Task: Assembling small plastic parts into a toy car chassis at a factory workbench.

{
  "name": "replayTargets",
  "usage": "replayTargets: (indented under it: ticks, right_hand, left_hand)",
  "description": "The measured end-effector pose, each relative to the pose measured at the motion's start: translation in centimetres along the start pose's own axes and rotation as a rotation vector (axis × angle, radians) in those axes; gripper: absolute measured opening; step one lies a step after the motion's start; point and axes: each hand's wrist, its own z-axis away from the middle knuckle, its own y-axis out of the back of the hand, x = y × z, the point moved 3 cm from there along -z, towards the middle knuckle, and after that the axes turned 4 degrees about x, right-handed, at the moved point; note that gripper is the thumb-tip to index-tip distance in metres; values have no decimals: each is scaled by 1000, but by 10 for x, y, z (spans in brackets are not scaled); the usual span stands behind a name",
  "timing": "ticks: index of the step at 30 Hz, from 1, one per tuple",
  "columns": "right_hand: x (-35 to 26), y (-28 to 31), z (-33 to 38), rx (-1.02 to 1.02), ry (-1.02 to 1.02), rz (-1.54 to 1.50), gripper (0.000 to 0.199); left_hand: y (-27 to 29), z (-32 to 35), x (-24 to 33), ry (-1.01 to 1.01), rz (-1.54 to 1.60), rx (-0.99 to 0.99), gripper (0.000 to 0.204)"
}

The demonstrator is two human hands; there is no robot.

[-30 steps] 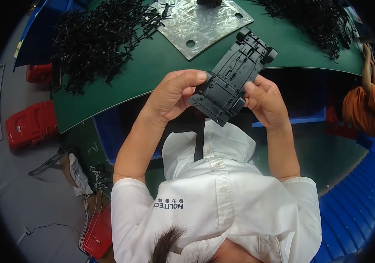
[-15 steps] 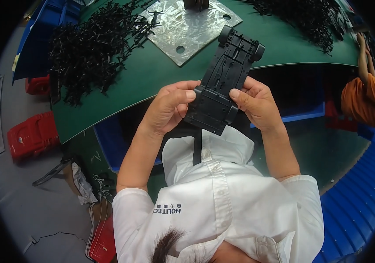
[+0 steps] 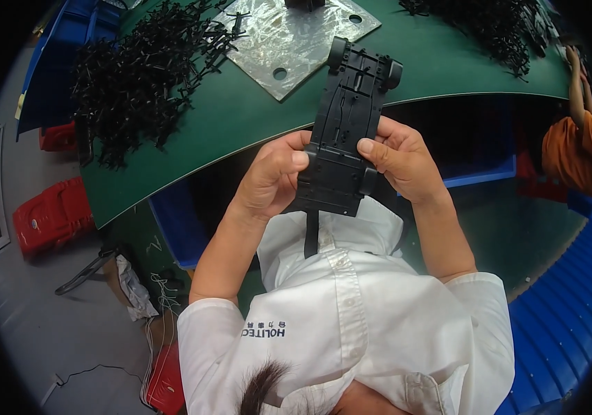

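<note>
Between my two hands is a black plastic toy car chassis [image 3: 345, 124], its flat ribbed face turned up and a wheel near each visible corner. It is held above the table's near edge, its far end tilted slightly right. My left hand [image 3: 273, 171] grips the chassis by its left side, thumb on the near wheel area. On the other side my right hand [image 3: 401, 155] is closed on its right edge, thumb lying on top and fingers hidden beneath.
On the green table [image 3: 240, 131] lie a heap of small black plastic parts [image 3: 133, 83] at left and another pile [image 3: 500, 31] at right. A metal plate with holes [image 3: 268, 55] carries a dark upright. A person in orange [image 3: 579, 155] works at far right. Red stools [image 3: 53, 218] stand left.
The chassis has turned a little counterclockwise, its far end swinging left and standing more upright in the picture. Both hands keep their grip on it.
</note>
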Motion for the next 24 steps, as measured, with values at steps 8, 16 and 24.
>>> replayTargets:
  ticks: [8, 16, 24]
  right_hand:
    - [2, 0, -4, -19, -12, -38, 30]
    - [3, -1, -7, -3, -16, -41, 30]
    - [2, 2, -4, -4, -6, -3, 30]
  left_hand:
    - [1, -4, -5, 58, 112, -35, 58]
    - [5, -3, -8, 80, 195, -49, 59]
    - [13, 1, -7, 32, 56, 87, 56]
